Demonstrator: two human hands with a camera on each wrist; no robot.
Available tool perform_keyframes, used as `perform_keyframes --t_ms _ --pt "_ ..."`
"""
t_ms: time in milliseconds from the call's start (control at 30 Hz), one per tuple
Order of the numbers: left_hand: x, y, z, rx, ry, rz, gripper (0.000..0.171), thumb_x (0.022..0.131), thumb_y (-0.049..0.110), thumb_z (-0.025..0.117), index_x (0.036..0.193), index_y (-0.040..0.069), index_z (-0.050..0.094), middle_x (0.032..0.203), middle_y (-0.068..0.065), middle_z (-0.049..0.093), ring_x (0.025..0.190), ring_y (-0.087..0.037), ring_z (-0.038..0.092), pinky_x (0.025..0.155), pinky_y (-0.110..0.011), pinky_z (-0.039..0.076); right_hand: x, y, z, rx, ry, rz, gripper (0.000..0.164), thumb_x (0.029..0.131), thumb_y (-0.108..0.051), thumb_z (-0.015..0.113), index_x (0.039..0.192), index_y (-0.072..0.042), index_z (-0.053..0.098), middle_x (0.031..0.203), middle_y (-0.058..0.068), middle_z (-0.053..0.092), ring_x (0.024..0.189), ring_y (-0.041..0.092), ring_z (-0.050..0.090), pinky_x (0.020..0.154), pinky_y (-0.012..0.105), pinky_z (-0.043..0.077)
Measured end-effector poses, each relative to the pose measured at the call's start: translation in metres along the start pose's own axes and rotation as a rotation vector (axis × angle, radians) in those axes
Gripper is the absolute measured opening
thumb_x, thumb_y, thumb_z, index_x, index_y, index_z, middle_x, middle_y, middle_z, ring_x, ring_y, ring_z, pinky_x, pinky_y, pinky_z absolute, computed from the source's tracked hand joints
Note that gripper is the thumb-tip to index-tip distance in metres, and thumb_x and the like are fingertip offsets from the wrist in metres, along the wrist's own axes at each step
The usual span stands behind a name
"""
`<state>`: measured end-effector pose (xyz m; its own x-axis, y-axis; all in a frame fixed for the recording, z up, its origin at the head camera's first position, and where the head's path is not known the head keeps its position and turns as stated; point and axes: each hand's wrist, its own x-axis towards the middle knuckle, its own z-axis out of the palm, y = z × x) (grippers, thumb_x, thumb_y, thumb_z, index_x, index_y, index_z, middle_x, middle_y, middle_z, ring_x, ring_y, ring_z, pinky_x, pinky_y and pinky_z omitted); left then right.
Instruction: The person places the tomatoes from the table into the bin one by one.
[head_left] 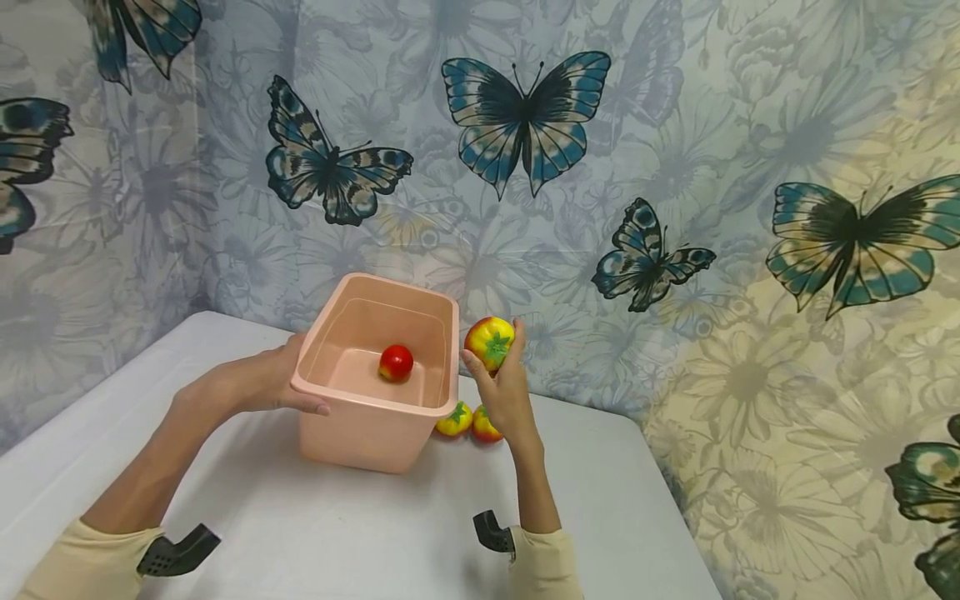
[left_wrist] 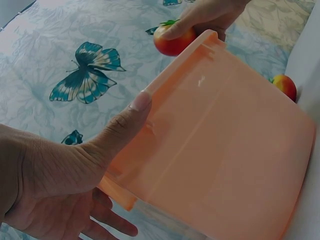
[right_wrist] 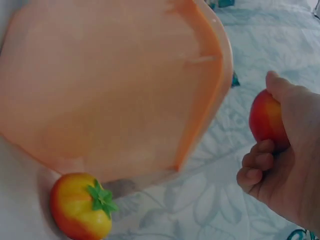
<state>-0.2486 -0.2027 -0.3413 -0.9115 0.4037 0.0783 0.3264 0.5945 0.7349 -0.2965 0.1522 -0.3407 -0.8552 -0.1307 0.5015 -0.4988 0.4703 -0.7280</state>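
My left hand [head_left: 292,379] grips the left side of a peach-coloured plastic bin [head_left: 360,433], its thumb along the wall just under the rim in the left wrist view. Inside the bin lies a red round fruit [head_left: 396,363], probably a tomato. Just past the bin's right rim, my right hand [head_left: 504,392] holds up a red-and-yellow tomato [head_left: 490,342] with a green star-shaped top. Thumb and fingers wrap this tomato in the right wrist view. Two similar tomatoes, one yellow-topped [head_left: 454,420] and one redder [head_left: 486,425], sit on the table beside the bin, partly hidden.
The white table [head_left: 337,533] ends at a wall covering [head_left: 480,225] printed with butterflies and flowers, behind and to the right. Each forearm wears a dark device, one on the left sleeve [head_left: 176,554] and one on the right sleeve [head_left: 492,532].
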Motion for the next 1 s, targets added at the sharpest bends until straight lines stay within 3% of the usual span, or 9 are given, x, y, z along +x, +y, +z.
perform_keyframes --t_ms 133,267,467,633,833,1000 --pt "0.0 0.001 0.0 0.007 -0.004 -0.021 0.131 0.08 0.047 0.089 0.161 -0.006 0.0 0.156 -0.031 0.04 0.135 -0.041 0.056 0.108 -0.058 0.054 -0.002 -0.003 0.009 -0.054 -0.028 -0.02 0.111 0.098 -0.052 0.068 0.168 -0.018 -0.012 0.089 0.009 0.062 0.073 0.019 0.055 0.08 0.034 0.053" --pt "0.0 0.001 0.001 0.007 -0.006 -0.041 0.134 0.079 0.051 0.088 0.161 -0.005 -0.002 0.158 -0.031 0.038 0.136 -0.042 0.054 0.108 -0.059 0.054 -0.003 -0.005 0.016 -0.171 -0.059 -0.066 0.109 0.097 -0.048 0.069 0.168 -0.015 -0.006 0.075 0.004 0.051 0.065 0.016 0.05 0.069 0.024 0.05" --pt "0.001 0.0 0.001 0.009 -0.008 -0.036 0.135 0.079 0.053 0.088 0.161 -0.004 -0.003 0.159 -0.03 0.036 0.138 -0.043 0.053 0.108 -0.059 0.054 -0.005 -0.007 0.023 -0.241 -0.115 -0.133 0.11 0.092 -0.048 0.071 0.168 -0.009 0.002 0.079 0.004 0.052 0.074 0.016 0.054 0.073 0.021 0.052" --pt "0.0 0.001 0.0 0.02 -0.006 -0.039 0.133 0.079 0.052 0.088 0.161 -0.006 0.0 0.157 -0.031 0.04 0.136 -0.043 0.055 0.108 -0.059 0.054 -0.006 -0.008 0.027 -0.257 -0.115 -0.176 0.109 0.089 -0.045 0.073 0.167 -0.005 0.009 0.075 0.003 0.049 0.066 0.012 0.046 0.062 0.016 0.043" --pt "0.001 0.001 0.001 0.01 -0.004 -0.034 0.132 0.079 0.05 0.089 0.161 -0.006 0.001 0.156 -0.032 0.04 0.134 -0.042 0.056 0.107 -0.058 0.055 -0.007 -0.009 0.029 -0.254 -0.084 -0.22 0.094 0.092 -0.032 0.076 0.165 -0.003 0.024 0.07 0.003 0.053 0.059 0.008 0.041 0.055 0.016 0.039" --pt "0.001 0.0 0.001 0.008 -0.005 -0.027 0.132 0.079 0.05 0.089 0.161 -0.006 0.0 0.157 -0.032 0.038 0.135 -0.042 0.055 0.108 -0.058 0.054 -0.006 -0.01 0.023 -0.206 -0.074 -0.195 0.081 0.097 -0.028 0.072 0.163 -0.005 0.032 0.07 0.004 0.054 0.059 0.009 0.041 0.056 0.017 0.039"
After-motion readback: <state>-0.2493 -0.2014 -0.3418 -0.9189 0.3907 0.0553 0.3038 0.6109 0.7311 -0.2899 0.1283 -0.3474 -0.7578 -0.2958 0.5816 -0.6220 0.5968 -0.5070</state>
